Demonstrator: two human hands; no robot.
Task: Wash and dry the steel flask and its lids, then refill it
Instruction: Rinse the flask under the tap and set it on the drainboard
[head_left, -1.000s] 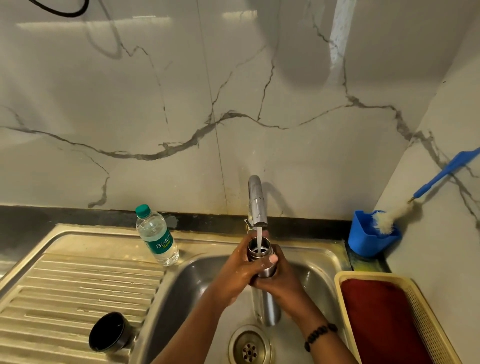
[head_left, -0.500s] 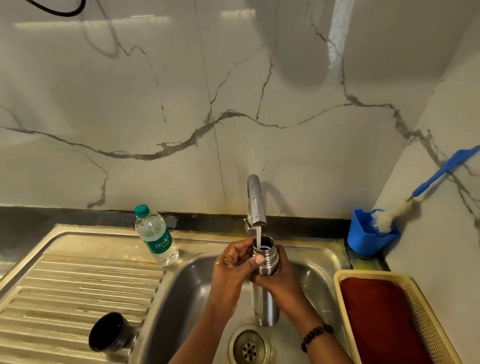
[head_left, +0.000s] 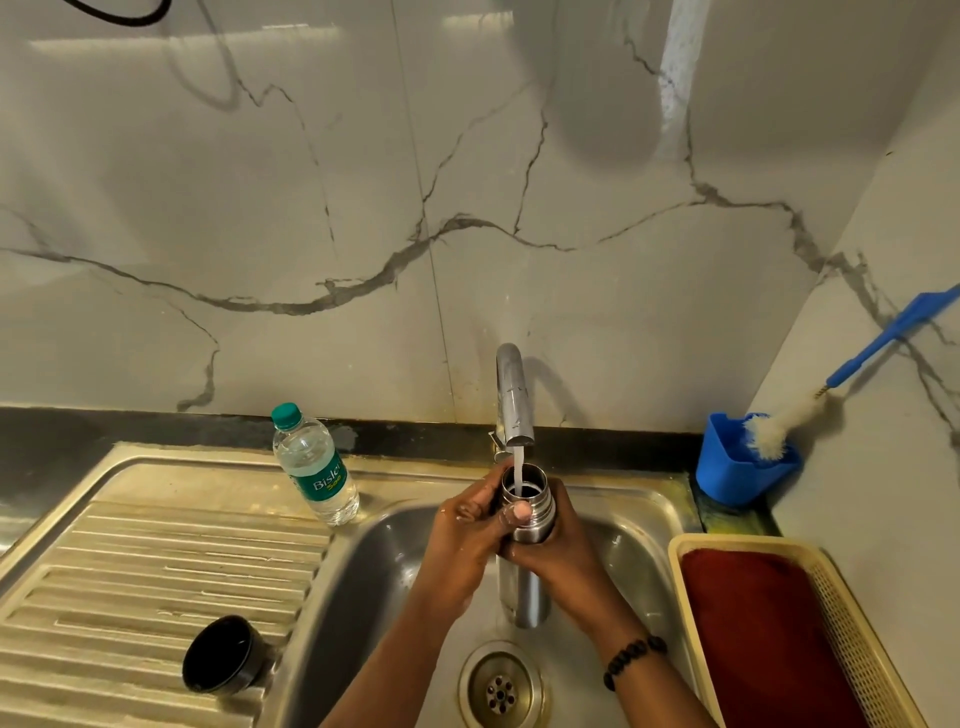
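Note:
The steel flask (head_left: 535, 512) stands upright in the sink basin (head_left: 374, 566), its open mouth right under the tap (head_left: 511, 400). A stream of water runs from the tap into the mouth. My right hand (head_left: 563, 558) wraps the flask's body from the right. My left hand (head_left: 467, 530) grips the neck from the left, thumb laid across the threaded top. A black lid (head_left: 221, 654) lies on its side on the ribbed drainboard (head_left: 130, 571) at the lower left.
A small plastic water bottle (head_left: 314, 467) with a green cap stands at the drainboard's back edge. A blue holder (head_left: 740, 465) with a blue-handled bottle brush (head_left: 779, 423) sits in the right corner. A yellow basket (head_left: 841, 623) with a red cloth lies right of the sink. The drain (head_left: 501, 686) is below the flask.
My left hand has shifted on the flask's neck, the thumb now across the threads. The flask stays under the running water.

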